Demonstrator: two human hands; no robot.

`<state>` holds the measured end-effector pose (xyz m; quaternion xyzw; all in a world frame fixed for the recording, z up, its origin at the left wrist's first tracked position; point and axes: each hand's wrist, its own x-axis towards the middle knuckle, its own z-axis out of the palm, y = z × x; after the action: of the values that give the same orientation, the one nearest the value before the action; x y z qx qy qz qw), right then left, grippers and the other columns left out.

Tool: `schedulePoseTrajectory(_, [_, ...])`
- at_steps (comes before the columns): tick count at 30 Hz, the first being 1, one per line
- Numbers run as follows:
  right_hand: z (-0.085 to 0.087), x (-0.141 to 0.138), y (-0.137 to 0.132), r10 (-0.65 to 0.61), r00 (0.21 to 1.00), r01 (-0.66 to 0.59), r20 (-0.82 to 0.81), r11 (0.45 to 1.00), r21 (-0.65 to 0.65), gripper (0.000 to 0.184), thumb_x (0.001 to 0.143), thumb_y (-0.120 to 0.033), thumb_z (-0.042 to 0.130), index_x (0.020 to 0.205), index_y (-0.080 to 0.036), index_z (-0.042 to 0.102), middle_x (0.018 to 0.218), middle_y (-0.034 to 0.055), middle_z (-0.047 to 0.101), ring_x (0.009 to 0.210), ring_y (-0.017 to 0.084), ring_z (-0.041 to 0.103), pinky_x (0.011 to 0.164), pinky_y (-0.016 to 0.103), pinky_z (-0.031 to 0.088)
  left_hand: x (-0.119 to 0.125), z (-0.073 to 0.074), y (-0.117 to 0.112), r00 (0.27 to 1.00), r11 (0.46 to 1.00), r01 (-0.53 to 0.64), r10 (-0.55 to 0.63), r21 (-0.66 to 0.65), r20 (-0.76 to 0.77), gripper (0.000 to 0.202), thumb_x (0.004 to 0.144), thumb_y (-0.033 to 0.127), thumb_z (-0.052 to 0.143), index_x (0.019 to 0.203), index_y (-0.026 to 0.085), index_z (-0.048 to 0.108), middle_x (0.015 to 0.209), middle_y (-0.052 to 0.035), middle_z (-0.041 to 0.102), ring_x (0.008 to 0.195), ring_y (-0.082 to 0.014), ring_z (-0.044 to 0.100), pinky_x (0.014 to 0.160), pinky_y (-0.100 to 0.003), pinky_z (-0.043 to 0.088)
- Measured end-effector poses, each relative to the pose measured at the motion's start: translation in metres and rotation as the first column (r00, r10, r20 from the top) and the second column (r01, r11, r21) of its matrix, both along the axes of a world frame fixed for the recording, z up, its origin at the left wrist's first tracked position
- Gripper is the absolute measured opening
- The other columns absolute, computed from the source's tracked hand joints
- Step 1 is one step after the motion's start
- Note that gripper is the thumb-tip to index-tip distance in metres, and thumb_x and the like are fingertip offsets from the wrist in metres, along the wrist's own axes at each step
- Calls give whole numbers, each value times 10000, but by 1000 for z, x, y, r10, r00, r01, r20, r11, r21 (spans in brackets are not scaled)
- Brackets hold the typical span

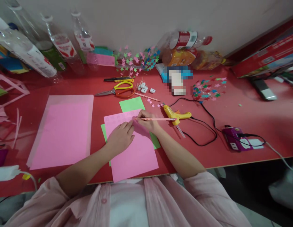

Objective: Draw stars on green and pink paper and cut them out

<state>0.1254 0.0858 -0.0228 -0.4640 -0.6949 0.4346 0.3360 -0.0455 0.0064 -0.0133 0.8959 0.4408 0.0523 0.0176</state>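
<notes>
A pencil [158, 119] with a pale pink shaft is pinched in my right hand [147, 121], its writing end down at a pink sheet of paper [134, 157]. Flat on the same sheet lies my left hand [120, 137], fingers stretched toward the pencil's tip. Faint marks run along the sheet's upper edge; I cannot make them out. Green paper [132, 104] sticks out from under the pink sheet at the top and both sides. Just right of my right hand, a yellow glue gun [177, 115] rests on the red table.
A stack of pink paper [63, 132] lies at left. Behind are scissors [115, 91], a black cutter [117, 79], small white pieces [144, 87] and loose stars [156, 103]. Plastic bottles [63, 45] line the wall. A black cord [209, 118] runs to a purple power strip [235, 138].
</notes>
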Motion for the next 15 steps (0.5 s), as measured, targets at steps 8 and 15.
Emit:
schedulePoseTrajectory(8, [1,-5,-1,-86,995,87,50,996,-6,202,725,-315,540,603,-209,419,542,-49,424,513,88,369,481,232,282,0,0,0,999,1000,-15,15,-3,31,385,957,279,378,1209,35,538,1354,-209,508,1103,-281,512,921,-418,414])
schedulePoseTrajectory(15, [3,-8,-3,-136,990,135,49,991,20,199,740,-316,540,625,-210,417,561,-48,429,522,90,371,496,238,287,-1,-1,1,999,1000,-21,21,12,33,390,953,280,387,1214,33,540,1346,-202,515,1102,-284,513,928,-408,412])
